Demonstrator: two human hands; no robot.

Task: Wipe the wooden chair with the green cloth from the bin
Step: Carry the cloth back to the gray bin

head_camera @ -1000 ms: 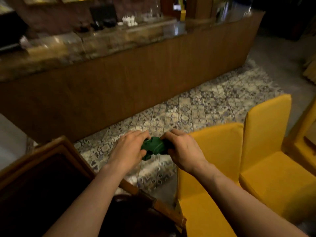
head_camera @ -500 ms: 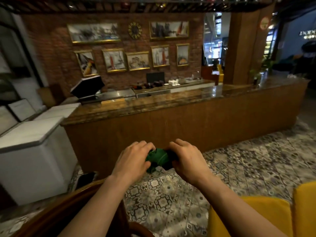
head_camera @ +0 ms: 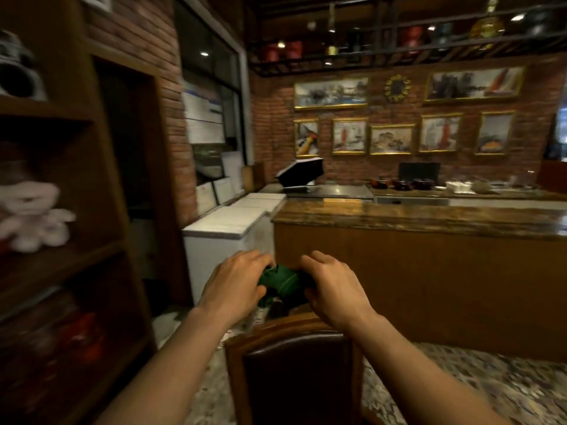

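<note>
A bunched-up green cloth (head_camera: pixel 279 281) sits between my two hands at chest height. My left hand (head_camera: pixel 235 285) grips its left end and my right hand (head_camera: pixel 333 288) grips its right end, fingers curled over the top. Directly below them stands the wooden chair (head_camera: pixel 294 328), its curved brown back rail and dark padded panel facing me. The cloth hangs just above the chair's top rail, apart from it. No bin is in view.
A dark wooden shelf unit (head_camera: pixel 76 210) with a pale plush toy (head_camera: pixel 33 216) fills the left. White chest freezers (head_camera: pixel 227 228) stand ahead on the left, a long wooden bar counter (head_camera: pixel 429 271) ahead on the right. Patterned tiles (head_camera: pixel 460 388) cover the floor.
The view has swung up and to the left, away from the yellow chairs toward the shelf and freezers. Both hands stay closed on the green cloth, now above the wooden chair's back.
</note>
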